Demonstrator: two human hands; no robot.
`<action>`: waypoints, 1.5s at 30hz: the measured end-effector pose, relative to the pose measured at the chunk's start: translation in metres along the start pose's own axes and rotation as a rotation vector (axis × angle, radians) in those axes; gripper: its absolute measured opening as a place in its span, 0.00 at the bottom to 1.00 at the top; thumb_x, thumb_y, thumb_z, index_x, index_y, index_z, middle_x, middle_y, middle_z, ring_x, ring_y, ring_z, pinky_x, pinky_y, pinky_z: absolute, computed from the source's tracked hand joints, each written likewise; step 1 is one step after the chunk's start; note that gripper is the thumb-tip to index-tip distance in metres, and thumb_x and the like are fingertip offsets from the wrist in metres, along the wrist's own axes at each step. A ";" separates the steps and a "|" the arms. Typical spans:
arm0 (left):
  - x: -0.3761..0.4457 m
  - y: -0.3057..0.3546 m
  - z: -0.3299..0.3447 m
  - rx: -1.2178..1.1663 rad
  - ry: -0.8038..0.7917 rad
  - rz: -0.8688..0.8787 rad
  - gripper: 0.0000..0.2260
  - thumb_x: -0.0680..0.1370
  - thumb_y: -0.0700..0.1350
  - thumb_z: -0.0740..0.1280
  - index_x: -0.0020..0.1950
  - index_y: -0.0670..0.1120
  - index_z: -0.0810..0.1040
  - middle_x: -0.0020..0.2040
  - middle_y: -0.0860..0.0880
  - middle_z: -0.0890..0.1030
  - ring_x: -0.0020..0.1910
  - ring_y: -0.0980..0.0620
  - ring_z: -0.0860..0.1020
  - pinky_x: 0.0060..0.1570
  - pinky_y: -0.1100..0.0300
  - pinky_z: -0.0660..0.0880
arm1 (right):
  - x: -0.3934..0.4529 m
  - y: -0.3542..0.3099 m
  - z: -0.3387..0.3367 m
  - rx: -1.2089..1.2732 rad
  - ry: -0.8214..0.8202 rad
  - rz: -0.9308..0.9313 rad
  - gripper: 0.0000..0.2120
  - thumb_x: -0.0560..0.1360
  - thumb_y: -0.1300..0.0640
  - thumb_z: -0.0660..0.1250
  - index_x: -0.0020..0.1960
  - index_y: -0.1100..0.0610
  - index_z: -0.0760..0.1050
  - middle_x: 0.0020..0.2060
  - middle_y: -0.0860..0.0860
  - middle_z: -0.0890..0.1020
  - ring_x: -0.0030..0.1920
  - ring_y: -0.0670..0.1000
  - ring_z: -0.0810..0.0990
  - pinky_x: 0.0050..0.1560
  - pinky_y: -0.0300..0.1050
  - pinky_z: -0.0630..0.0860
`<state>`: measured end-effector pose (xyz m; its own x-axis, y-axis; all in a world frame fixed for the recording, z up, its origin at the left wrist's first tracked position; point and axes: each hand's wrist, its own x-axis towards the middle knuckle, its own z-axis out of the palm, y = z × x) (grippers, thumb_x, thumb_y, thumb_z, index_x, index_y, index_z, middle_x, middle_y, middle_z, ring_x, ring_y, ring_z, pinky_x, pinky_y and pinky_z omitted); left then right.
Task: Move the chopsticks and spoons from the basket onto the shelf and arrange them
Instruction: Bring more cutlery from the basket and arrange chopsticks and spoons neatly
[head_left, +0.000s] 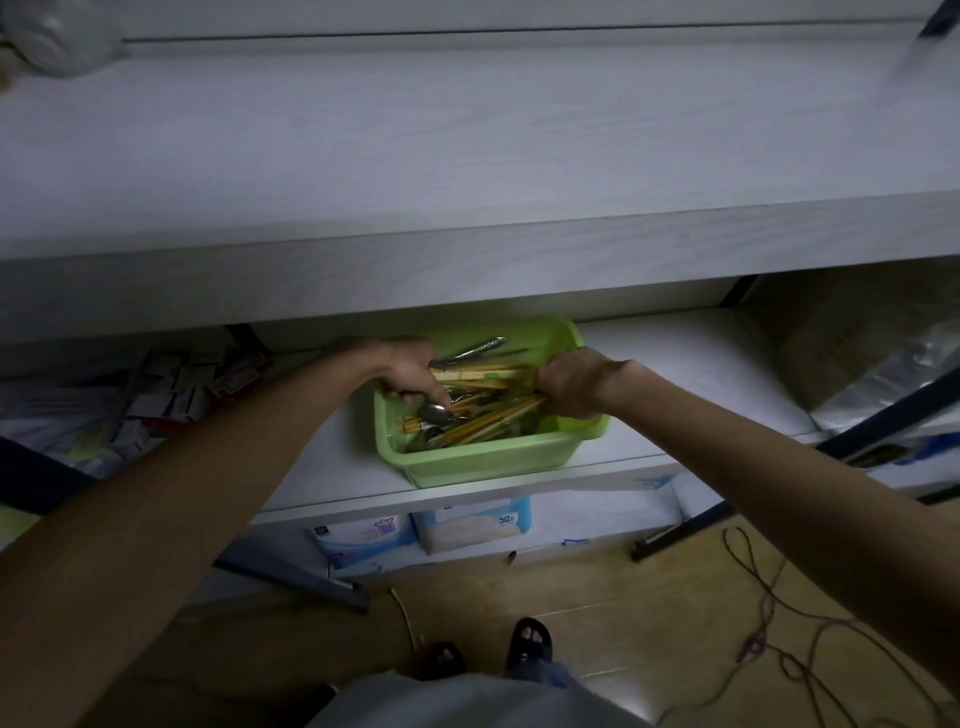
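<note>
A light green plastic basket (493, 460) stands on the lower shelf (322, 467), near its front edge. Inside lie several yellow-brown chopsticks (485, 423) and metal spoons (435, 413), and a metal utensil (480, 347) lies along the back. My left hand (410, 369) reaches into the basket's left side and its fingers grip a spoon. My right hand (569, 384) is in the right side, its fingers curled round a bundle of chopsticks. The wide white upper shelf (467, 156) above the basket is bare in the middle.
A clear plastic item (57, 36) sits at the upper shelf's far left. Boxes and packets (171, 389) crowd the lower shelf's left. A cardboard box and plastic bag (872, 364) stand at right. Tissue packs (472, 522) lie under the shelf. Cables (769, 623) trail on the floor.
</note>
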<state>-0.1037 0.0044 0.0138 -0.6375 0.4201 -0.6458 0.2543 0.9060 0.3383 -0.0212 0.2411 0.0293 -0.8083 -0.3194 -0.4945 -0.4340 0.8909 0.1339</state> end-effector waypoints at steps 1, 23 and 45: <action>-0.002 -0.002 -0.001 -0.037 -0.024 -0.003 0.12 0.77 0.49 0.74 0.47 0.41 0.77 0.33 0.45 0.76 0.28 0.49 0.72 0.27 0.60 0.70 | -0.003 0.002 -0.004 0.018 -0.008 0.011 0.18 0.81 0.42 0.62 0.59 0.55 0.77 0.54 0.54 0.81 0.56 0.56 0.80 0.50 0.46 0.74; -0.076 0.020 0.032 -0.334 0.414 0.033 0.14 0.82 0.43 0.64 0.37 0.44 0.71 0.27 0.49 0.73 0.18 0.60 0.70 0.23 0.62 0.67 | -0.092 0.040 0.034 0.947 0.255 0.285 0.15 0.80 0.45 0.66 0.39 0.53 0.79 0.32 0.50 0.78 0.33 0.49 0.74 0.32 0.42 0.69; -0.116 0.380 0.210 -0.672 0.473 0.410 0.12 0.81 0.42 0.67 0.37 0.43 0.73 0.25 0.48 0.74 0.22 0.51 0.69 0.22 0.63 0.65 | -0.399 0.127 0.230 1.378 1.269 0.570 0.19 0.82 0.47 0.63 0.34 0.49 0.67 0.25 0.45 0.69 0.27 0.50 0.70 0.29 0.47 0.69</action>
<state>0.2193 0.3109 0.0734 -0.8595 0.5030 -0.0906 0.1438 0.4081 0.9016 0.3382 0.5557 0.0461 -0.7623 0.5999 0.2429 -0.0148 0.3590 -0.9332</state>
